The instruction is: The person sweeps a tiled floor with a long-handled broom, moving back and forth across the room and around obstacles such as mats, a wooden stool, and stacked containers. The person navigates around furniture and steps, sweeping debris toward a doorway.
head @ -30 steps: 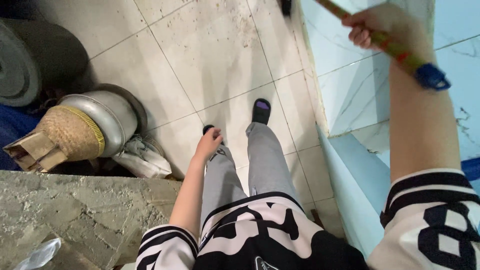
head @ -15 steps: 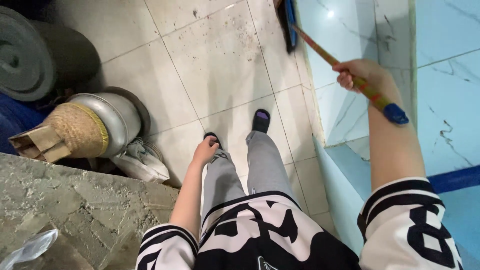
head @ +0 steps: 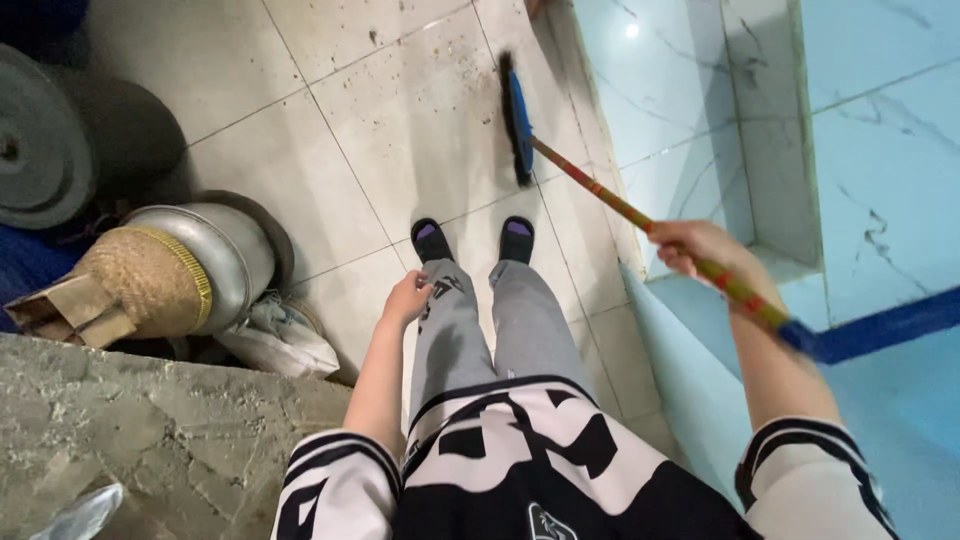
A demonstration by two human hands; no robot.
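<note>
My right hand (head: 703, 250) grips the striped red-and-yellow handle of a broom (head: 600, 195). The handle ends in a blue cap just behind my wrist. The broom's blue head (head: 517, 120) with dark bristles rests on the dirty pale floor tiles (head: 420, 110), a little ahead of my two dark slippers (head: 475, 238). My left hand (head: 408, 297) hangs at my side against my grey trouser leg, fingers loosely curled, holding nothing.
A metal pot with a woven basket (head: 170, 265) lies on its side at the left, beside a crumpled white bag (head: 280, 340). A grey roll (head: 45, 150) sits behind them. A rough concrete slab (head: 150, 430) is at lower left. Blue marbled wall tiles (head: 850, 150) rise on the right.
My right hand has come down and toward me, pulling the broom head back along the floor toward my feet. My feet have drawn level. The left hand stayed by my leg.
</note>
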